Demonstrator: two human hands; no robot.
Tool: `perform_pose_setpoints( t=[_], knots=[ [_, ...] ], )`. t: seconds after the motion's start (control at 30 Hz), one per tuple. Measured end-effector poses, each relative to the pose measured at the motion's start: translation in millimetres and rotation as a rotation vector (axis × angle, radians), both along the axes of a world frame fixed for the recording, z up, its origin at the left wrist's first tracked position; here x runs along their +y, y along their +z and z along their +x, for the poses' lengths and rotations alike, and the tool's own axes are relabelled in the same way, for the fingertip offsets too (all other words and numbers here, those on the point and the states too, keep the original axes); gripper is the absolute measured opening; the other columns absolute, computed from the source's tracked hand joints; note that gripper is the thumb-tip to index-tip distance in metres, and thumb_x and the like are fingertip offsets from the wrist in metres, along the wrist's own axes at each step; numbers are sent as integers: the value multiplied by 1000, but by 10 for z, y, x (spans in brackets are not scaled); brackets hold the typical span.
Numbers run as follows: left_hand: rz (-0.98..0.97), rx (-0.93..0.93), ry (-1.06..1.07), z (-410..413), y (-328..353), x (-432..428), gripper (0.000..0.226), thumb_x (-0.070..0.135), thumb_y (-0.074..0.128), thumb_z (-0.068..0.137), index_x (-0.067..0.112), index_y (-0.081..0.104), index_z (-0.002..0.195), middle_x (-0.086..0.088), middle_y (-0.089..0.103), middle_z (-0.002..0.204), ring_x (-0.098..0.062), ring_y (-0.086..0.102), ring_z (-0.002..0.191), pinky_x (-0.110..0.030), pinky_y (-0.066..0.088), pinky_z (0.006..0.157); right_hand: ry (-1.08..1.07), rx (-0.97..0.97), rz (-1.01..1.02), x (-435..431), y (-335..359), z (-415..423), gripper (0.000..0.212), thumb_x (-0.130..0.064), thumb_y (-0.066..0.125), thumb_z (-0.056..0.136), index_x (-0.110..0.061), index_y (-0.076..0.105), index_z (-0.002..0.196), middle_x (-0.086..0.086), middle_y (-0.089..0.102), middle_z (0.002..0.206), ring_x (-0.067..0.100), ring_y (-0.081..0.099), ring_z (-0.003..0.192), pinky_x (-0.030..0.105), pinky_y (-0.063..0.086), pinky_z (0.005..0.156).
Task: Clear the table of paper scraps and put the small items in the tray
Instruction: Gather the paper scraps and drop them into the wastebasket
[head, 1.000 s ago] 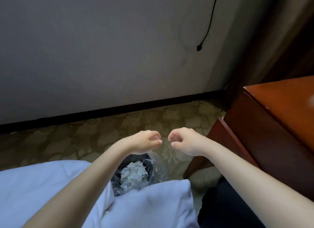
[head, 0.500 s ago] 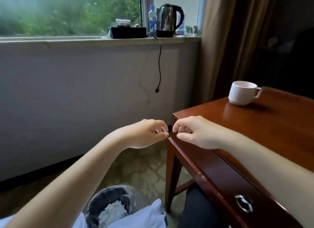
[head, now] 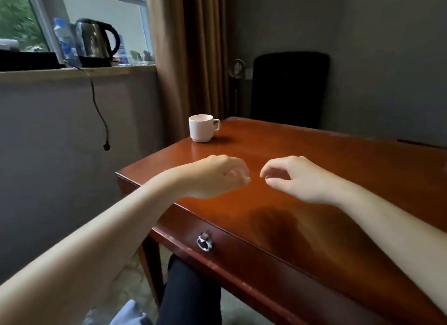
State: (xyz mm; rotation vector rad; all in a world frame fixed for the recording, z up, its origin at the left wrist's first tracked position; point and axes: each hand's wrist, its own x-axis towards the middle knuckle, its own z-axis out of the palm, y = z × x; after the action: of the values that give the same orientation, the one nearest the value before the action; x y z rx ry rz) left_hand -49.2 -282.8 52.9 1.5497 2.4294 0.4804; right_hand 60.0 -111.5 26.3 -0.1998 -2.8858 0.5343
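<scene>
left hand (head: 217, 177) and right hand (head: 297, 179) hang loosely curled and empty over the table (head: 314, 150), no scraps visible so that part looks done, just a cup (head: 202, 131) at 11 o'clock, tray out of view.

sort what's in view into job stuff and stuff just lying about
Job: table, white cup standing on it, left hand, right hand, both holding nothing.
Lying about: kettle, water bottle, dangling cord, black chair.
</scene>
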Motion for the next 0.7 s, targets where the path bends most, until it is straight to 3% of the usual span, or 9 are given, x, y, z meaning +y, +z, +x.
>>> perform_pose_setpoints(
  t=[0.13,0.27,0.53,0.7],
  knots=[
    [0,-48,-138,366,-162,526,30,40,46,95,31,54,122,6,55,125,-12,54,112,-33,48,96,-167,12,-14,354,-153,608,18,-27,52,95,-29,61,111,-9,60,118,7,53,107,10,38,80],
    [-35,-68,-229,767,-404,1006,45,43,46,94,29,39,136,4,36,142,-15,41,127,-32,37,106,-376,51,28,632,-282,1199,22,-31,48,95,-31,57,116,-10,50,131,12,44,123,34,38,107],
    [-75,38,-386,1512,-693,1901,57,46,44,94,23,26,143,-2,31,148,-23,33,133,-40,29,113,-757,79,112,1100,-396,2156,28,-32,47,96,-29,53,123,-7,41,141,15,33,132,34,28,109],
    [46,191,-476,1847,-898,2273,59,50,36,95,22,24,145,0,25,152,-21,22,141,-39,18,114,-844,-64,61,1327,-545,2574,54,-45,46,94,-34,30,144,-7,20,155,17,15,143,40,19,114]
  ],
)
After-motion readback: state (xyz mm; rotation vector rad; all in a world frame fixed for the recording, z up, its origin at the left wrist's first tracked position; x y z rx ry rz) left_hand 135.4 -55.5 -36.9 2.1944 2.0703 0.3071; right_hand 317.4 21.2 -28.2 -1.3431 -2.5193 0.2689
